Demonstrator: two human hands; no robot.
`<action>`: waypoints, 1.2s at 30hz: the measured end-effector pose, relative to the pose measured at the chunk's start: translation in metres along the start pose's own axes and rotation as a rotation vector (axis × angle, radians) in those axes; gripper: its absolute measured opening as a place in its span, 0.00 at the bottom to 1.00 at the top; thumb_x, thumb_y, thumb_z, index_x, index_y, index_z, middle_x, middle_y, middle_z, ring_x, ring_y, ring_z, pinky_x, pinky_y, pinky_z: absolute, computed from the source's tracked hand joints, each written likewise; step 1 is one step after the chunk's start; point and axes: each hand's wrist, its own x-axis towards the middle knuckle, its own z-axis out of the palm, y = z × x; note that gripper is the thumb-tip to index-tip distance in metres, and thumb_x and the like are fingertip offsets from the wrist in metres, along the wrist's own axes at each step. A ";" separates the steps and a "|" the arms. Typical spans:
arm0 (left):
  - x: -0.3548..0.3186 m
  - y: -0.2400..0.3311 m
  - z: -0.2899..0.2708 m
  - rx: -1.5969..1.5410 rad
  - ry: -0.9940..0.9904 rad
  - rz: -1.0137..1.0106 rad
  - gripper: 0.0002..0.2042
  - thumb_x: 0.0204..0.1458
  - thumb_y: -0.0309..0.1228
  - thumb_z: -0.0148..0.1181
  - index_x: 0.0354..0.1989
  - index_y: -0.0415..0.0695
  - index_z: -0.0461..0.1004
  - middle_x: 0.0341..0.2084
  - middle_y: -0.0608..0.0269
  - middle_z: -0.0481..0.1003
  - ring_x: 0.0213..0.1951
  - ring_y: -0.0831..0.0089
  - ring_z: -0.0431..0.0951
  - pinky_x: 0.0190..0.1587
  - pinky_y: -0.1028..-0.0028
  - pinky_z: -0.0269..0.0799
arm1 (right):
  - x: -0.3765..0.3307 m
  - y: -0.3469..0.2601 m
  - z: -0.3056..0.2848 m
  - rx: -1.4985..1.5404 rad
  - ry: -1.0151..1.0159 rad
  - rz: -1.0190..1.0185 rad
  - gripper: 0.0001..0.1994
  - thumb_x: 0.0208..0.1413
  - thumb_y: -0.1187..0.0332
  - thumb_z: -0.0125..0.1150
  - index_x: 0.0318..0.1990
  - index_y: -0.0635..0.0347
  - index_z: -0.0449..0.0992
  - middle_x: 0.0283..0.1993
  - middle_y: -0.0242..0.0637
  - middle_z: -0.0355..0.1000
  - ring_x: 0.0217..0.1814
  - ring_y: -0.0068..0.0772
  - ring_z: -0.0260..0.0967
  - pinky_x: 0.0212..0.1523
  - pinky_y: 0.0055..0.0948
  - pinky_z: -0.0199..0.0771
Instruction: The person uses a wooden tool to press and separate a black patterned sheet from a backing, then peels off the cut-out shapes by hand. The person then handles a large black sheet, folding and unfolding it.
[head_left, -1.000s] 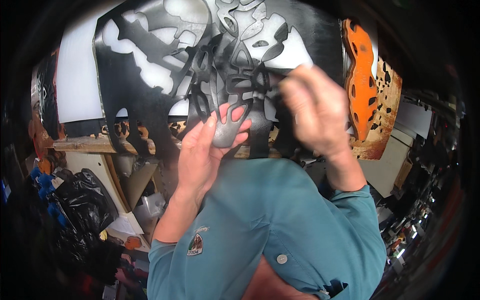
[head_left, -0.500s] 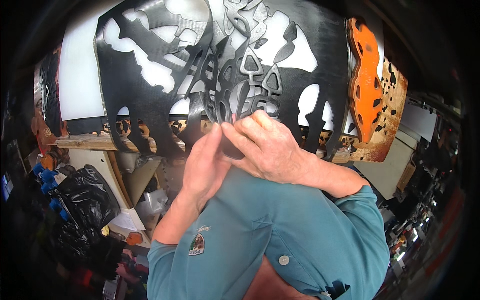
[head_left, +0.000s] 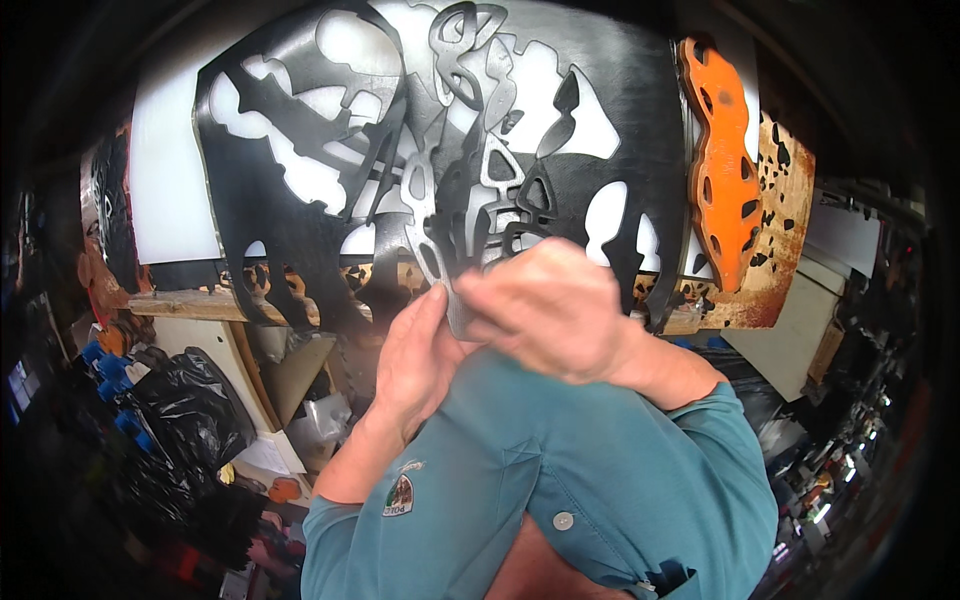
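Two hands meet at the centre of the frame, and I read them as working one small grey cut piece (head_left: 458, 305); my left hand (head_left: 415, 350) rises from the lower middle, palm turned toward the right, fingers straight and close together, their tips against the piece's left edge; my right hand (head_left: 550, 315) comes across from the right with the wrist bent and the knuckles facing me, its fingers curled down over the piece, pinching it, though I cannot tell how much of it sits inside the grip; both forearms wear teal sleeves (head_left: 600, 470) that cross low in the frame. Just above the hands hangs a large black cut-out sheet (head_left: 300, 240), full of irregular holes, with a white board (head_left: 170, 170) showing through at the upper left; its dangling strips end right at my fingertips, so room upward is tight. An orange perforated sheet (head_left: 722, 190) stands at the upper right, well apart from the hands; a wooden ledge (head_left: 190, 305) runs along the middle left; a black plastic bag (head_left: 195, 410) sits at the lower left, with crowded clutter round it; free room lies mainly below and between the forearms.
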 end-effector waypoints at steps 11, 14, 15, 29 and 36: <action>-0.013 0.018 0.007 0.276 0.026 0.028 0.22 0.75 0.41 0.47 0.63 0.33 0.73 0.52 0.54 0.79 0.49 0.67 0.82 0.53 0.67 0.79 | -0.010 0.015 -0.010 0.467 -0.074 0.068 0.17 0.47 0.68 0.78 0.44 0.66 0.83 0.42 0.41 0.78 0.40 0.40 0.75 0.40 0.37 0.76; -0.039 0.059 0.017 0.346 0.102 0.059 0.18 0.74 0.38 0.49 0.54 0.34 0.76 0.42 0.53 0.82 0.40 0.66 0.84 0.45 0.68 0.82 | -0.006 0.035 -0.032 0.332 0.191 0.334 0.06 0.57 0.77 0.67 0.40 0.64 0.86 0.38 0.40 0.78 0.36 0.31 0.76 0.37 0.30 0.76; -0.052 0.072 0.022 0.388 0.173 0.131 0.17 0.74 0.38 0.49 0.52 0.34 0.77 0.39 0.55 0.83 0.40 0.68 0.84 0.44 0.71 0.81 | -0.006 0.044 -0.035 0.245 0.225 0.454 0.07 0.64 0.76 0.61 0.40 0.66 0.86 0.37 0.38 0.78 0.36 0.28 0.75 0.37 0.27 0.75; -0.116 0.282 -0.004 1.213 0.430 0.814 0.14 0.70 0.39 0.60 0.34 0.43 0.79 0.25 0.75 0.76 0.26 0.88 0.72 0.28 0.81 0.64 | -0.027 0.087 -0.009 0.001 0.180 0.528 0.10 0.70 0.74 0.57 0.38 0.70 0.82 0.33 0.34 0.72 0.31 0.23 0.65 0.32 0.25 0.62; -0.161 0.425 -0.136 1.044 0.384 1.196 0.17 0.70 0.44 0.58 0.41 0.41 0.82 0.28 0.65 0.82 0.28 0.78 0.80 0.35 0.75 0.75 | -0.029 0.092 0.012 -0.135 0.300 0.598 0.14 0.74 0.69 0.55 0.37 0.71 0.79 0.34 0.30 0.70 0.34 0.20 0.62 0.36 0.22 0.62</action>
